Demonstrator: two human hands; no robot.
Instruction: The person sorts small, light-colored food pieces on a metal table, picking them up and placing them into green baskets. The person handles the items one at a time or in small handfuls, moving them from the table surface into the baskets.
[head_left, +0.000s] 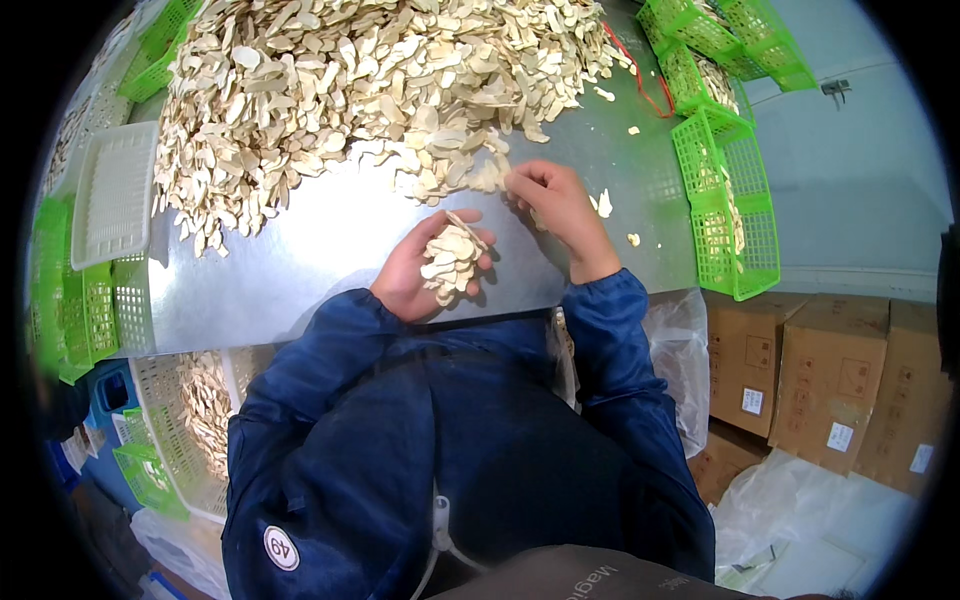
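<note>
My left hand (420, 270), palm up near the table's front edge, holds a small stack of pale dried slices (451, 259). Up and to the right, my right hand (551, 202) is at the near edge of a large heap of the same slices (360, 82), thumb and forefinger brought together at a slice. Whether the fingertips grip that slice cannot be told. The heap spreads over the far part of the metal table (337, 277). A few loose slices (602, 202) lie right of my right hand.
Green plastic baskets (731, 202) with slices line the right edge. At the left are a white tray (116, 195) and green baskets (75, 300). A white basket (169, 435) of slices stands below the table at left. Cardboard boxes (829, 375) stand lower right. A red cord (646, 94) lies beside the heap.
</note>
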